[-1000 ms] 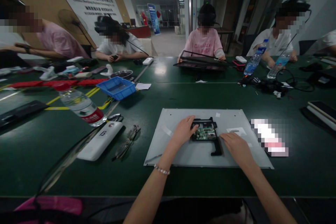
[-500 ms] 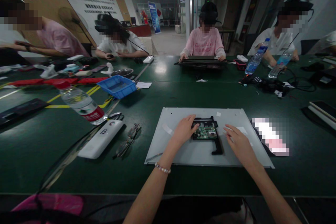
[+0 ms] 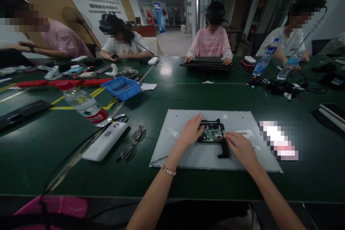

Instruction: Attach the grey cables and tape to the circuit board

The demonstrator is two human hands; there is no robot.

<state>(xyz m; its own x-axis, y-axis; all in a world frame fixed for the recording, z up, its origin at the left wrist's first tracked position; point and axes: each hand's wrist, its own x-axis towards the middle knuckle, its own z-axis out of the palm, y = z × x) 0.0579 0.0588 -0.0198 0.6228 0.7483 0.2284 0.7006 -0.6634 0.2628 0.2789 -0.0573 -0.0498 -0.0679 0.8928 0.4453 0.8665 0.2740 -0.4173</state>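
A green circuit board (image 3: 211, 134) in a black frame (image 3: 223, 150) lies on a pale flat panel (image 3: 185, 157) in front of me. My left hand (image 3: 190, 131) rests at the frame's left end, thumb and fingers apart, touching its edge. At the frame's right side is my right hand (image 3: 241, 147), its thumb and fingertips pinched together beside the board. Something thin seems to be in that pinch, too small to make out.
Left of the panel lie eyeglasses (image 3: 132, 143), a white power bank (image 3: 105, 142), a tilted water bottle (image 3: 85, 107) and a blue tray (image 3: 122, 88). A blurred-out phone-like object (image 3: 279, 140) is at the right. Several people sit across the table.
My right hand has moved left to the frame's right edge, and its fingers have closed from a looser spread. My left hand stays at the frame's left end.
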